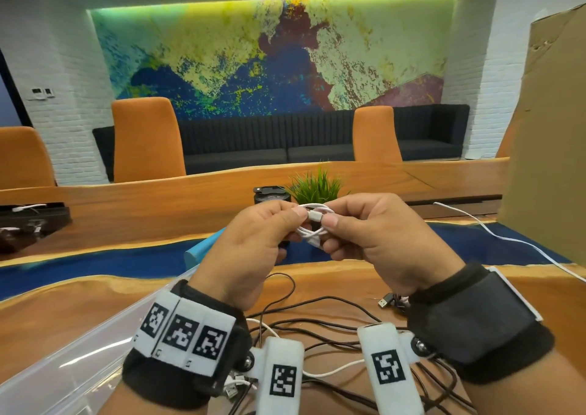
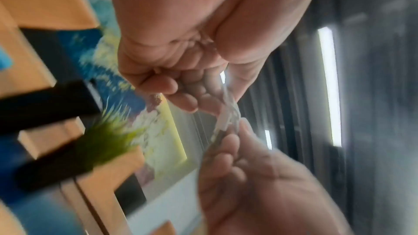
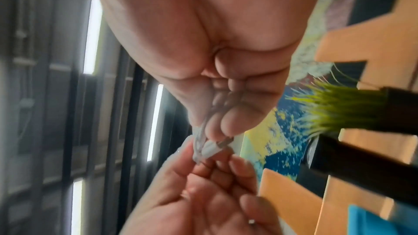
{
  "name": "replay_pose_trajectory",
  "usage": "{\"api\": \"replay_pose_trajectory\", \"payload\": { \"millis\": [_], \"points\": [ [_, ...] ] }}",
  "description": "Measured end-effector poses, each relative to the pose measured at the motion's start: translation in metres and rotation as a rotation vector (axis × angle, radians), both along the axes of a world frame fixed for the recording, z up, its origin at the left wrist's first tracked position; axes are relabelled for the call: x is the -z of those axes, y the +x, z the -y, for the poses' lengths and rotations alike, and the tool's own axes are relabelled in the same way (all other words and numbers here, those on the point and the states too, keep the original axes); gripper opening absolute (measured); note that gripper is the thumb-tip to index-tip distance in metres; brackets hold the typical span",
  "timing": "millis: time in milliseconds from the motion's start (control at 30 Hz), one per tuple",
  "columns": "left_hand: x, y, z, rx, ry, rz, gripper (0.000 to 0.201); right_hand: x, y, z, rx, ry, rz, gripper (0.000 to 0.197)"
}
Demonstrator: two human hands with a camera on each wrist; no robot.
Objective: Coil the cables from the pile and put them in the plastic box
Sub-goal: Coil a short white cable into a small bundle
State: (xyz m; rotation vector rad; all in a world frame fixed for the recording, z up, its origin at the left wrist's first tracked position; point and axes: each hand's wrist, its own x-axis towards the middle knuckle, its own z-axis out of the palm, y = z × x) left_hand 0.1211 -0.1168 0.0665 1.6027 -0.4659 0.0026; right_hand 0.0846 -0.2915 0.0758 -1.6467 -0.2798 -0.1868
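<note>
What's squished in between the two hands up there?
A coiled white cable. The left hand and right hand both pinch it, plainest in the head view.

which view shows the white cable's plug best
The head view: the white cable sits sharp between left hand and right hand, its plug facing the camera. The right wrist view shows the plug blurred at the fingertips; the left wrist view shows only a smeared white streak.
</note>
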Motion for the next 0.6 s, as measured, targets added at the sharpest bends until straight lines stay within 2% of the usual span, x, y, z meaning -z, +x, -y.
{"api": "replay_pose_trajectory", "payload": {
  "millis": [67,133,200,300,367,400,467,567,600],
  "points": [
    [0.000,0.001,0.002,0.155,-0.188,-0.267,0.025,0.001,0.001,0.000,-0.073,0.151,-0.055,0.017],
    [-0.002,0.001,0.004,0.272,-0.346,-0.454,0.025,0.004,0.004,-0.001,-0.104,0.236,-0.084,0.017],
    [0.000,0.001,0.007,0.255,-0.383,-0.486,0.025,0.006,0.005,-0.001,-0.025,0.103,-0.021,0.013],
    [0.004,0.000,0.012,0.109,-0.296,-0.395,0.026,0.006,0.004,-0.001,0.189,-0.275,0.249,0.019],
    [0.005,-0.004,0.016,0.079,-0.239,-0.336,0.028,0.005,0.003,0.000,0.299,-0.420,0.397,0.025],
    [0.005,-0.006,0.017,0.093,-0.224,-0.294,0.025,0.004,0.003,0.000,0.316,-0.458,0.445,0.021],
    [0.004,-0.010,0.018,0.081,-0.140,-0.116,0.024,0.003,0.002,0.004,0.283,-0.439,0.446,0.014],
    [0.004,-0.010,0.014,-0.019,0.163,0.333,0.019,-0.006,-0.005,0.014,0.175,-0.329,0.275,0.012],
    [0.004,-0.010,0.013,-0.042,0.240,0.422,0.017,-0.009,-0.007,0.017,0.145,-0.341,0.237,0.012]
  ]
}}
